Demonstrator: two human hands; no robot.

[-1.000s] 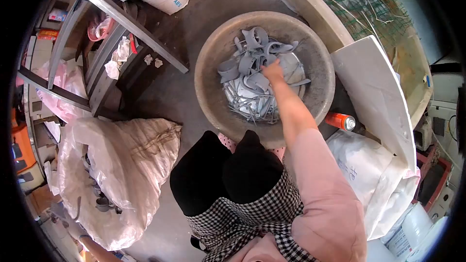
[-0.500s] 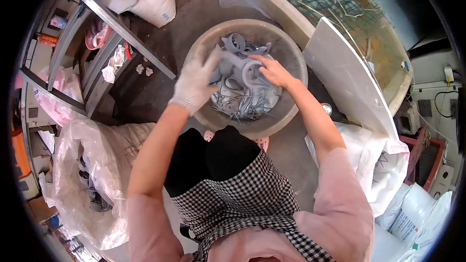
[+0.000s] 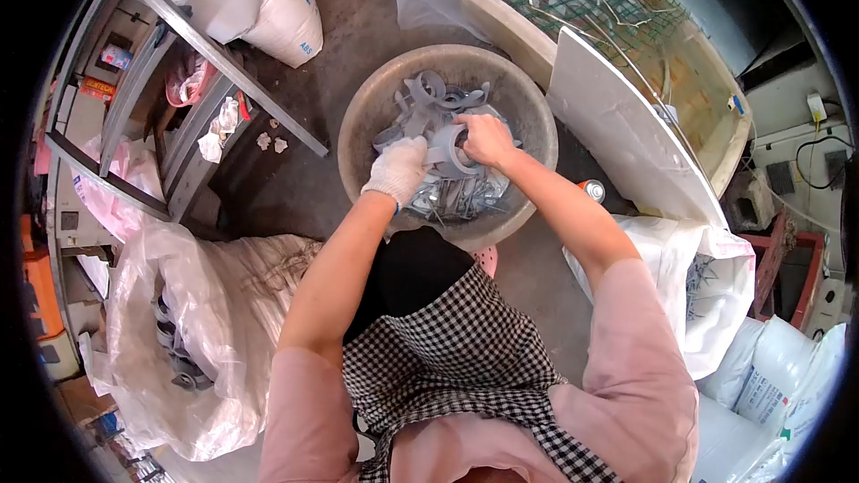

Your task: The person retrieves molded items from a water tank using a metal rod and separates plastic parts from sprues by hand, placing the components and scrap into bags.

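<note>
A large round basin (image 3: 358,116) stands on the floor before my knees, with grey curved plastic parts (image 3: 429,88) and thin grey sticks (image 3: 438,201) in it. Over the basin, my left hand (image 3: 398,170), in a white knitted glove, is closed on the left side of a grey ring-shaped part (image 3: 452,150). My bare right hand (image 3: 486,139) grips the same part from the upper right, with its fingers bent at the ring's rim. The fingertips of the glove are partly hidden.
At the left lies an open plastic sack (image 3: 206,304) with grey parts inside, below a metal frame (image 3: 224,63). A white board (image 3: 626,116) leans against a long tub (image 3: 734,139) at the right. A spray can (image 3: 592,190) and white bag (image 3: 662,259) are nearby.
My left hand has come in from the lower left and closed on the ring-shaped part. My right hand has moved from among the parts to the ring's rim. The view has shifted.
</note>
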